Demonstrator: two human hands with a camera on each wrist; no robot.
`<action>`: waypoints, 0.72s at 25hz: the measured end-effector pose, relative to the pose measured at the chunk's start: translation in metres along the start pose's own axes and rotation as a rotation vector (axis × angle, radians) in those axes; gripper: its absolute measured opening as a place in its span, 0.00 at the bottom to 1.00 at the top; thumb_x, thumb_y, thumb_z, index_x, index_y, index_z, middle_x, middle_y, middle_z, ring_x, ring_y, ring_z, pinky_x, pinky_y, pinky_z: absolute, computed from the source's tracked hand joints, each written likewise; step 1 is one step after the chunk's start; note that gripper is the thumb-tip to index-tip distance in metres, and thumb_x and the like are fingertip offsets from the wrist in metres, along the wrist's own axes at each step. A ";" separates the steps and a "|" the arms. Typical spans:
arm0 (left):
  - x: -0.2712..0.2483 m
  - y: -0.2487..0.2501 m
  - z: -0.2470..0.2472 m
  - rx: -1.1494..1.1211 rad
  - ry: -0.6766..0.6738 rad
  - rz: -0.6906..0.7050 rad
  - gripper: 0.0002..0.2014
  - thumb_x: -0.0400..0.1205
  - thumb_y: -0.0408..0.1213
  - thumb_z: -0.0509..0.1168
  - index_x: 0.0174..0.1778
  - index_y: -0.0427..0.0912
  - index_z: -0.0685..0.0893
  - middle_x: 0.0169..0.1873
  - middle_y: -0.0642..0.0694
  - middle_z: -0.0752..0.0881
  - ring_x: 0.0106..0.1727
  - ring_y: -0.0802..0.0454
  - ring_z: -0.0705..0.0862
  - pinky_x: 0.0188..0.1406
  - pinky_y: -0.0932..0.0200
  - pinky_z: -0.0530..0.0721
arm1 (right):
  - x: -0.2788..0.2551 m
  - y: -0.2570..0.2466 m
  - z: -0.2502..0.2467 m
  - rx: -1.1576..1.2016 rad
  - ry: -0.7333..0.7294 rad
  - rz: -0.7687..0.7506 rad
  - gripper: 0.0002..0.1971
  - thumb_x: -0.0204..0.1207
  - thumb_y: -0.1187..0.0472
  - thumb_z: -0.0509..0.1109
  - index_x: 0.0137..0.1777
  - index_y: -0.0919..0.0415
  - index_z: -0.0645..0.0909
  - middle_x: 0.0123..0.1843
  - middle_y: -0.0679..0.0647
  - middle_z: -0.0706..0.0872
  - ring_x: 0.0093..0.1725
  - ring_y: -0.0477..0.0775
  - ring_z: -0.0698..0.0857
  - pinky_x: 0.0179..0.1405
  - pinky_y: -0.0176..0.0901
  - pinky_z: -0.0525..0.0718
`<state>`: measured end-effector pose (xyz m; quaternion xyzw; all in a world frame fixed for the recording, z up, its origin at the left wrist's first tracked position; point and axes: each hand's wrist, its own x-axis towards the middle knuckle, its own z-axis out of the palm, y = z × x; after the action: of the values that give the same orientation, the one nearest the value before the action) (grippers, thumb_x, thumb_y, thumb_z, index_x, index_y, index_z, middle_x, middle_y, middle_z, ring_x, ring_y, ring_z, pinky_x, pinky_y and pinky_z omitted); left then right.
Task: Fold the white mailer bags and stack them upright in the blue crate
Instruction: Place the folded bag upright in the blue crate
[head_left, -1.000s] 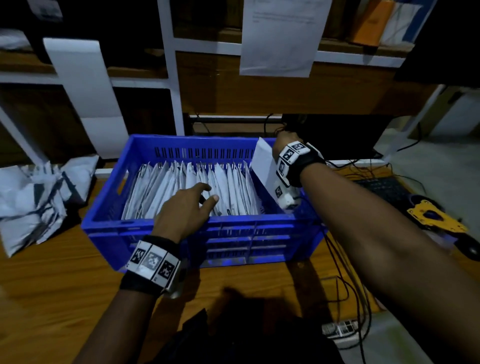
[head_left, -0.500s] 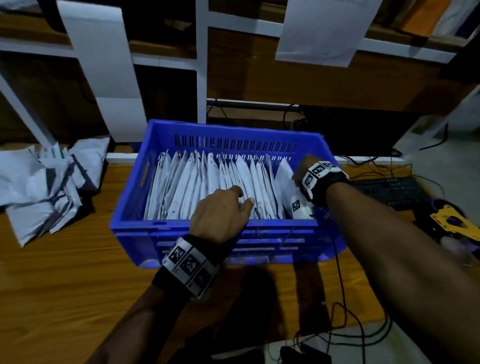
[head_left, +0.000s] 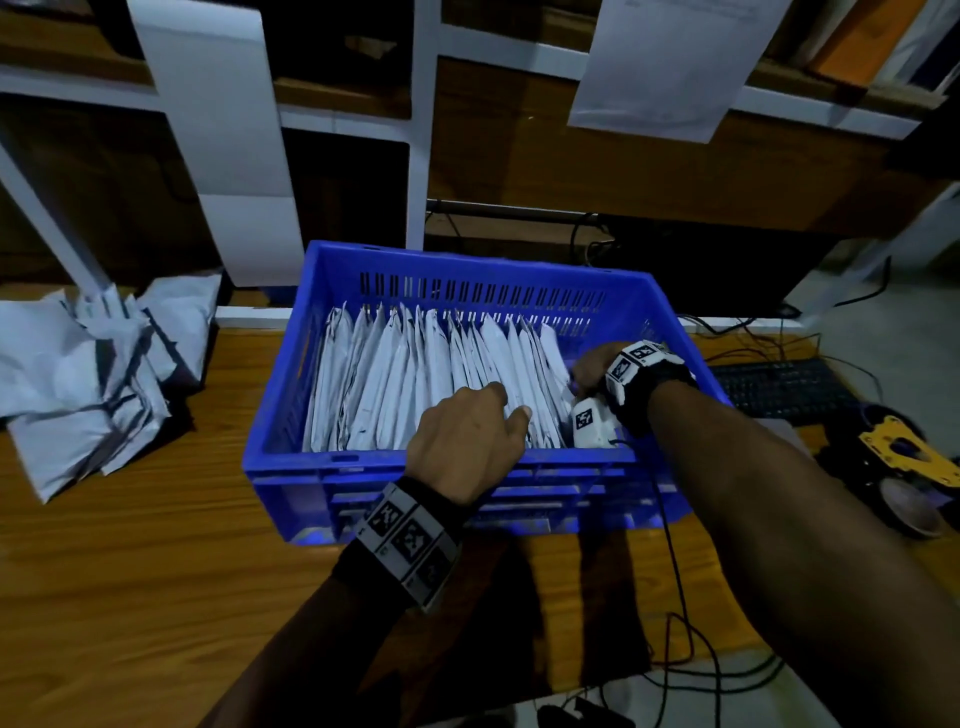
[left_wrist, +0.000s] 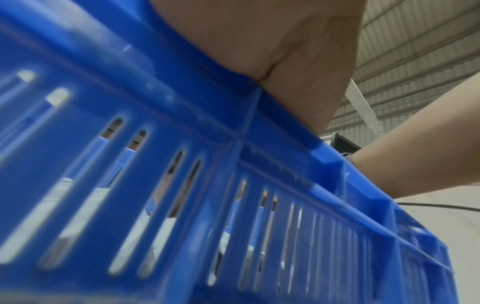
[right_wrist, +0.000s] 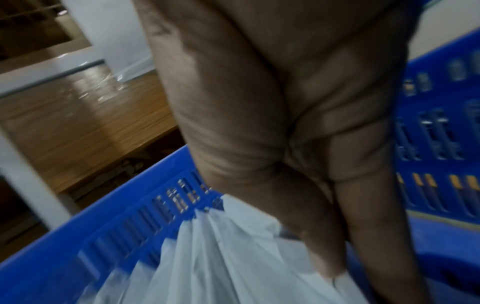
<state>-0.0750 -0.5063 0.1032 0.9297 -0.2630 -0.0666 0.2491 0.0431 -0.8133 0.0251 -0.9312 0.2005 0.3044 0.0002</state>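
While left hand (head_left: 465, 431) rests flat on mailer bags (head_left: 415, 379), right hand (head_left: 589, 366) pinches one.

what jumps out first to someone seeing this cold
The blue crate at the middle of the wooden table, packed with a row of upright white mailer bags. Both hands reach in: the left hand rests on the row and the right hand works at its right end. Loose mailer bags lie heaped at far left.

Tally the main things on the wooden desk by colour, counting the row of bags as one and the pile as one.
Blue: 1, the slotted plastic crate.
White: 2, the row of folded mailer bags and the crumpled bag pile.
Black: 1, the keyboard.
Total: 4.
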 end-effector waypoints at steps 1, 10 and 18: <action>0.000 0.000 0.001 0.009 0.001 -0.001 0.23 0.89 0.56 0.54 0.66 0.42 0.81 0.54 0.40 0.88 0.55 0.38 0.86 0.49 0.49 0.78 | 0.019 0.012 0.007 -0.025 -0.022 -0.011 0.55 0.35 0.13 0.70 0.63 0.44 0.86 0.58 0.55 0.90 0.50 0.64 0.89 0.59 0.62 0.87; 0.001 0.000 0.001 0.038 -0.011 0.038 0.24 0.90 0.56 0.51 0.64 0.42 0.82 0.52 0.41 0.89 0.52 0.40 0.87 0.48 0.49 0.79 | -0.141 -0.008 -0.067 0.355 0.169 0.081 0.24 0.79 0.56 0.74 0.74 0.64 0.80 0.73 0.64 0.81 0.72 0.67 0.80 0.72 0.59 0.78; -0.015 -0.005 -0.004 -0.035 0.196 0.179 0.17 0.89 0.48 0.59 0.61 0.40 0.84 0.54 0.41 0.88 0.55 0.40 0.86 0.48 0.48 0.84 | -0.242 -0.034 -0.041 0.898 0.321 -0.088 0.33 0.81 0.68 0.72 0.84 0.57 0.65 0.54 0.61 0.83 0.48 0.59 0.84 0.37 0.51 0.87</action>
<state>-0.0843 -0.4936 0.1043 0.9001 -0.3181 0.0427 0.2948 -0.0990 -0.6970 0.1917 -0.8818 0.2703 0.0395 0.3845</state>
